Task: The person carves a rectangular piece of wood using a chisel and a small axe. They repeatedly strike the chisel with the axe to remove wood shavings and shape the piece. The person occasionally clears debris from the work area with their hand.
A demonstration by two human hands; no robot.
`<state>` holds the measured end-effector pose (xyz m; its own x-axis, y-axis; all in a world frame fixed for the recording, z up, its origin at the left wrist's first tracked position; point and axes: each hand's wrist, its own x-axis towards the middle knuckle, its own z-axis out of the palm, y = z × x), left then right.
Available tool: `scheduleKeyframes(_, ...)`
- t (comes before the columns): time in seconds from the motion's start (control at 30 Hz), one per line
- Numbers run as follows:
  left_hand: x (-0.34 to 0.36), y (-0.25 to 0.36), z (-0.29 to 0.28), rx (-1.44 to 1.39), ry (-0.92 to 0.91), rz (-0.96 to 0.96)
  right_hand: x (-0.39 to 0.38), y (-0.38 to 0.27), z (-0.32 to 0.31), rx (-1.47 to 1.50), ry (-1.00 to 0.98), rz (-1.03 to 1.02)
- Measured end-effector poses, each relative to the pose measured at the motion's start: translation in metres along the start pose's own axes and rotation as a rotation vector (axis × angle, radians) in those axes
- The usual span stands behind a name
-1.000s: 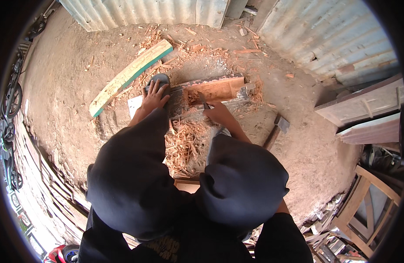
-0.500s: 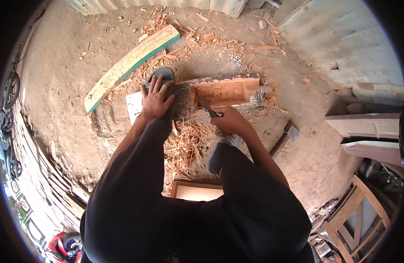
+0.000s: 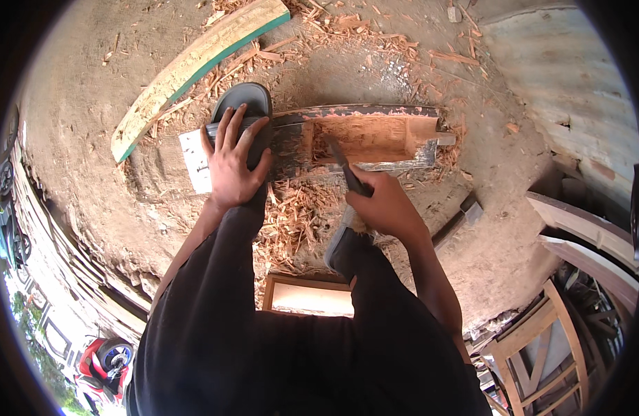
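Note:
My left hand (image 3: 233, 170) lies with spread fingers on my black-sandalled foot (image 3: 240, 93), which rests on a weathered dark timber beam (image 3: 288, 152). A rectangular hollow (image 3: 371, 139) with rough, pale reddish wood inside is cut into the beam's right part. My right hand (image 3: 382, 201) grips a dark, long-bladed tool (image 3: 342, 156), its tip at the left end of the hollow. My other foot (image 3: 340, 246) is below that hand, beside a heap of wood chips (image 3: 292, 232).
A pale, green-edged timber (image 3: 195, 62) lies at upper left, a dark tool with a metal head (image 3: 472, 208) at right. Corrugated sheet (image 3: 555, 76), boards (image 3: 583, 225) and a wooden frame (image 3: 524, 347) stand at right; a red motorbike (image 3: 98, 360) is at lower left.
The view has tilted, so the beam and hands look larger and the upper corrugated wall has left it. My right hand stays on the tool at the hollow; my left stays on the foot.

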<state>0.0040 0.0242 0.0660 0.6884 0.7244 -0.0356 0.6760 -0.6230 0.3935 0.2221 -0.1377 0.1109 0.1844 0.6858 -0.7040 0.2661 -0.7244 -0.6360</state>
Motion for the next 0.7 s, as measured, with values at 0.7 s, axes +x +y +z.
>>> scheduleKeyframes(0.7, -0.008, 0.003, -0.005, -0.043, 0.095, 0.027, 0.002, 0.011, 0.006, 0.162, -0.217, 0.015)
